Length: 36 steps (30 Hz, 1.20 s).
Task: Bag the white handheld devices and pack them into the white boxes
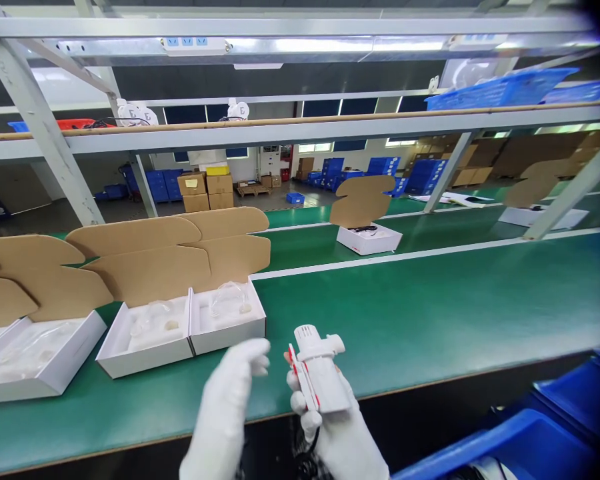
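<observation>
Both my hands wear white gloves. My right hand (337, 427) is closed around a small white plastic device (317, 370) with red trim and a round cap, held upright over the near edge of the green belt (430, 313). My left hand (230, 400) hovers just left of the device, fingers curled loosely and blurred by motion, holding nothing I can see. Two open white boxes (187, 330) with clear plastic inserts and raised brown cardboard lids lie on the belt just beyond my hands.
A third open white box (35, 360) lies at far left. Farther along the belt stand more open boxes (367, 237), (540, 213). Blue plastic bins (555, 427) sit at lower right. A metal rack with shelves (300, 127) spans overhead.
</observation>
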Tool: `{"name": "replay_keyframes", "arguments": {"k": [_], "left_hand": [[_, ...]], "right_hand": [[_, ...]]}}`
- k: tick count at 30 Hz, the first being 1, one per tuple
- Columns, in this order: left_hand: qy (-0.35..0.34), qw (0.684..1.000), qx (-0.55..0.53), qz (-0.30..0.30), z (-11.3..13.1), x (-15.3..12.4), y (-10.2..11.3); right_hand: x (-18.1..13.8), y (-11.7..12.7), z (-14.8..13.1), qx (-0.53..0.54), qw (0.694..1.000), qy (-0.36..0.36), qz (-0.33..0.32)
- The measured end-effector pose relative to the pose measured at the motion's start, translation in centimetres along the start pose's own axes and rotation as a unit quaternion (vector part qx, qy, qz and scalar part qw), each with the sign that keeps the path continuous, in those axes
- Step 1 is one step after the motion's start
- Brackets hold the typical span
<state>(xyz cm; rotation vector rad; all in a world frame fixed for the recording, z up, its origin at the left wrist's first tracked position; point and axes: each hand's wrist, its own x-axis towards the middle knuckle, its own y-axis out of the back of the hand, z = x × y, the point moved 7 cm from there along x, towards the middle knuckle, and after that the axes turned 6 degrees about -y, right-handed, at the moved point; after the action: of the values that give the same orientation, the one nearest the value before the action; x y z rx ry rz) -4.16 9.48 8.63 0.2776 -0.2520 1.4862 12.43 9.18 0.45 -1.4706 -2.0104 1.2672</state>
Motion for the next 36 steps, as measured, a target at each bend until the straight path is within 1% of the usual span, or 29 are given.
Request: {"name": "replay_keyframes", "arguments": {"k": [1,2,4,5,6,8,11,12,15,16,19,22,25,27,30,33,34,36], "left_hand": [[-0.010,0.997,0.054,0.052,0.1,1.0,2.3],[-0.026,0.988,0.109,0.107,0.3,2.0,4.6],[-0.068,0.953,0.219,0.199,0.6,3.6,8.4],[-0.089,0.931,0.277,0.221,0.7,4.4,9.6],[-0.106,0.911,0.331,0.223,0.6,5.4,10.1],[-0.121,0.877,0.420,0.198,0.0,7.5,10.0],[-0.106,0.846,0.497,0.160,-1.2,10.7,8.1],[-0.091,0.826,0.539,0.137,-1.7,11.8,7.3],[-0.040,0.759,0.649,0.029,-3.6,14.8,5.3],[-0.026,0.749,0.662,0.001,-4.0,15.6,5.0],[-0.012,0.764,0.643,-0.045,-4.4,16.8,4.9],[-0.030,0.789,0.609,-0.074,-3.2,16.4,4.3],[-0.062,0.822,0.557,-0.100,-1.3,14.5,3.3],[-0.085,0.843,0.516,-0.123,-0.1,13.0,2.6],[-0.119,0.866,0.459,-0.159,1.5,10.8,1.7],[-0.143,0.875,0.428,-0.176,2.6,8.9,1.4],[-0.156,0.871,0.429,-0.180,2.8,8.2,1.4],[-0.202,0.847,0.456,-0.185,2.8,6.9,1.4]], "right_hand": [[0.6,0.5,0.5,0.025,1.000,-0.017,0.003],[1.2,0.9,0.9,0.047,0.998,-0.028,0.003],[2.4,1.2,1.4,0.075,0.997,-0.033,-0.014],[2.9,1.0,1.5,0.081,0.996,-0.030,-0.026],[3.3,0.8,1.5,0.081,0.996,-0.027,-0.037],[3.8,0.1,1.3,0.065,0.997,-0.020,-0.048],[3.9,-1.1,-0.1,-0.008,0.999,0.016,-0.037],[3.8,-1.6,-0.8,-0.040,0.998,0.032,-0.040],[3.6,-3.3,-2.4,-0.145,0.985,0.072,-0.053],[3.7,-3.8,-2.7,-0.181,0.979,0.082,-0.054],[4.6,-4.6,-2.3,-0.262,0.958,0.107,-0.034],[6.3,-4.5,-0.6,-0.286,0.951,0.115,-0.002],[7.6,-3.2,0.8,-0.307,0.941,0.126,0.069],[7.7,-2.3,1.1,-0.329,0.928,0.134,0.116],[7.0,-1.8,0.8,-0.349,0.915,0.140,0.145],[5.9,-2.1,0.0,-0.380,0.897,0.152,0.165],[5.6,-2.3,-0.3,-0.384,0.895,0.154,0.168],[5.5,-2.5,-0.6,-0.371,0.902,0.147,0.162]]}}
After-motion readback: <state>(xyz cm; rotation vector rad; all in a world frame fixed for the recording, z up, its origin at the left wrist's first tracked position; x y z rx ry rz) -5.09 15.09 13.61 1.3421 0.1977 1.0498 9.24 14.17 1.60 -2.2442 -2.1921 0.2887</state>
